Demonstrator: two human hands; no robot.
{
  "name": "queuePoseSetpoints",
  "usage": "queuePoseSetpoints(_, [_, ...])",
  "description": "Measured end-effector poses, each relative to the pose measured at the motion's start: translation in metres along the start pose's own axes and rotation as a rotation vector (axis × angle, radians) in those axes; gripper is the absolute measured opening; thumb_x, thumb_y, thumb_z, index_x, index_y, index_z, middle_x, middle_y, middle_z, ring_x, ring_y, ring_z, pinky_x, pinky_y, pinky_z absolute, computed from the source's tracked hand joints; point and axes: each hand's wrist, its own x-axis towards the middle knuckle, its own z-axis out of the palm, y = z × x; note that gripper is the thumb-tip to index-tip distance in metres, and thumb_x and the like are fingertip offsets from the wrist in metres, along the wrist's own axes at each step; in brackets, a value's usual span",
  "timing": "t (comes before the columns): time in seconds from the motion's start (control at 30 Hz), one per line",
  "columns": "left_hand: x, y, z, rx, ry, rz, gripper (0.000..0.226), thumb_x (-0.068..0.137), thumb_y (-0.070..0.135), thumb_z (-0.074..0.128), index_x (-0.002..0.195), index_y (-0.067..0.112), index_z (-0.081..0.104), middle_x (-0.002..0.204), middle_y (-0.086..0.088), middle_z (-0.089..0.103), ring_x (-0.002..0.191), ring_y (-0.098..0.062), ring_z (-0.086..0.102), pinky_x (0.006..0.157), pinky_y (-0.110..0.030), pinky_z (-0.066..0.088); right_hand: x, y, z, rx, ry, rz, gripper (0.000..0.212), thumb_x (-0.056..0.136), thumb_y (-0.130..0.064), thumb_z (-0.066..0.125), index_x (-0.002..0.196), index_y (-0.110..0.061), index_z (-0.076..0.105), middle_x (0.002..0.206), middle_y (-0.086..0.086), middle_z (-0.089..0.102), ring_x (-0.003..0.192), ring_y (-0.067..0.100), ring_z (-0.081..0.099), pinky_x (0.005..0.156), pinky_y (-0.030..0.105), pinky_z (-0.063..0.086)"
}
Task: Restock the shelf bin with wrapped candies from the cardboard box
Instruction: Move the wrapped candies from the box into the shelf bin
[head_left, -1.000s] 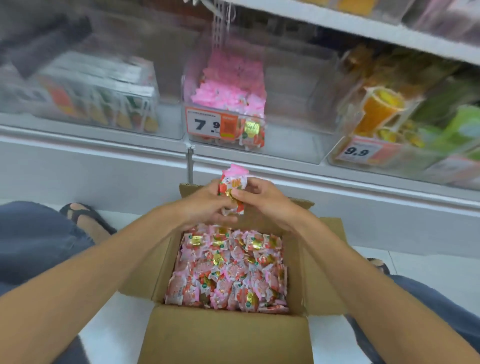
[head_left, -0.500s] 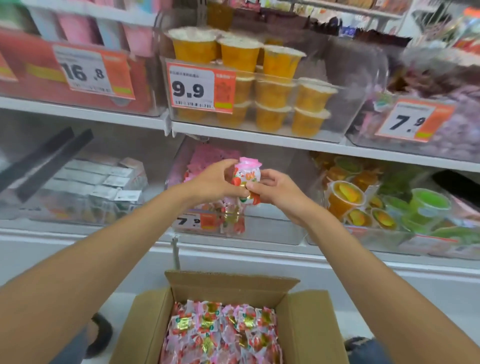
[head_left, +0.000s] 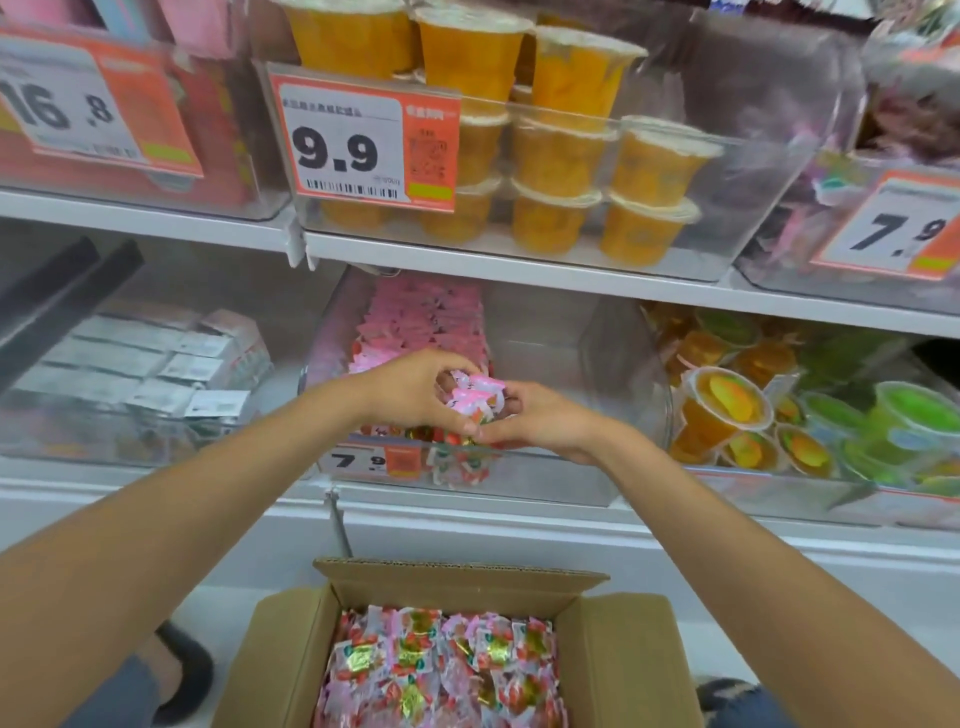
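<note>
Pinched between left hand (head_left: 415, 387) and right hand (head_left: 540, 421), wrapped candies (head_left: 475, 397) hang at the shelf bin (head_left: 571, 364), cardboard box (head_left: 623, 649) at six o'clock.

Two bare hands show: one left hand (head_left: 415, 395) and one right hand (head_left: 540, 421). Both pinch one small bunch of pink wrapped candies (head_left: 475, 397), perhaps three or four, since blur hides their edges. There is one open brown cardboard box (head_left: 628, 670), holding dozens of loose pink-and-red wrapped candies (head_left: 441, 670), too many to count singly. Six clear plastic shelf bins stand on two white shelves, the middle lower bin (head_left: 561, 478) among them. There are four orange-and-white price tags: a 16.8 tag (head_left: 78, 109), a 9.9 tag (head_left: 358, 140), an upper 7.9 tag (head_left: 904, 228) and a lower 7.9 tag (head_left: 363, 460). Ten orange lidded jelly cups (head_left: 556, 156) can be counted.
</note>
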Motion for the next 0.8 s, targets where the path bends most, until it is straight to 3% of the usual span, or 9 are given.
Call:
queuePoseSetpoints(0.1, [-0.003,-0.004,0.004,0.018,0.054,-0.01,0.062,0.071,0.037,0.086,0.125,0.02,0.061,0.108,0.001,0.064,0.08,-0.004,0.056,0.073,-0.016,0.044,0.002,0.003,0.0,-0.008,-0.012,-0.003,0.031,0.084,0.006,0.069,0.1,-0.02,0.065,0.091,-0.009,0.069,0.076,-0.006,0.065,0.073,0.011,0.05])
queuePoseSetpoints(0.23, [-0.012,-0.007,-0.002,0.059,-0.002,-0.045,0.074,0.071,0.034,0.087,0.136,0.016,0.055,0.123,0.005,0.059,0.111,-0.01,0.057,0.095,-0.025,0.045,0.002,0.004,-0.001,-0.034,0.02,0.006,0.032,0.083,-0.002,0.074,0.114,-0.001,0.065,0.096,-0.002,0.069,0.08,0.0,0.064,0.076,0.013,0.051])
queuePoseSetpoints(0.33, [-0.014,-0.008,-0.006,-0.015,-0.024,-0.092,0.059,0.072,0.02,0.087,0.125,0.017,0.06,0.1,0.001,0.065,0.087,-0.007,0.063,0.085,-0.025,0.051,0.002,0.001,0.002,-0.052,0.002,-0.001,0.043,0.079,-0.007,0.079,0.116,0.006,0.061,0.101,0.004,0.066,0.082,0.007,0.06,0.081,0.021,0.051])
queuePoseSetpoints(0.43, [-0.012,-0.007,-0.001,-0.105,0.033,-0.122,0.039,0.071,0.014,0.087,0.103,0.014,0.065,0.082,-0.006,0.072,0.066,-0.011,0.065,0.069,-0.027,0.052,0.003,-0.003,0.005,-0.126,0.028,-0.046,0.074,0.063,-0.031,0.087,0.115,0.011,0.055,0.096,0.005,0.059,0.085,0.013,0.052,0.082,0.032,0.045])
queuePoseSetpoints(0.53, [-0.008,-0.005,0.01,-0.28,0.085,-0.132,0.023,0.072,0.008,0.085,0.084,0.008,0.066,0.075,-0.013,0.073,0.063,-0.018,0.069,0.066,-0.029,0.058,0.002,0.0,-0.004,-0.094,0.029,-0.028,0.05,0.071,-0.014,0.085,0.114,-0.001,0.064,0.101,0.003,0.064,0.091,0.011,0.057,0.091,0.035,0.049])
queuePoseSetpoints(0.6, [-0.006,-0.002,0.013,-0.35,0.057,-0.141,0.016,0.076,0.008,0.083,0.084,0.008,0.069,0.072,-0.008,0.073,0.065,-0.017,0.07,0.066,-0.026,0.059,-0.001,0.004,-0.013,-0.04,0.005,0.004,0.044,0.077,-0.003,0.079,0.118,-0.011,0.064,0.104,0.0,0.069,0.092,0.007,0.062,0.092,0.027,0.05])
queuePoseSetpoints(0.7, [-0.001,-0.002,0.002,-0.336,-0.023,-0.118,0.025,0.079,0.007,0.08,0.102,0.014,0.071,0.091,-0.003,0.076,0.077,-0.01,0.072,0.07,-0.018,0.057,-0.005,0.013,-0.021,-0.009,-0.032,0.017,0.041,0.082,0.0,0.073,0.119,-0.015,0.063,0.097,-0.008,0.072,0.088,0.0,0.066,0.078,0.014,0.051])
queuePoseSetpoints(0.8, [0.007,-0.014,-0.008,-0.106,0.001,-0.095,0.042,0.078,0.009,0.081,0.117,0.015,0.07,0.112,0.001,0.07,0.09,-0.003,0.066,0.073,-0.012,0.052,-0.006,0.02,-0.023,0.016,-0.036,0.03,0.033,0.083,-0.001,0.072,0.111,-0.018,0.066,0.098,-0.006,0.073,0.091,0.004,0.068,0.079,0.016,0.051])
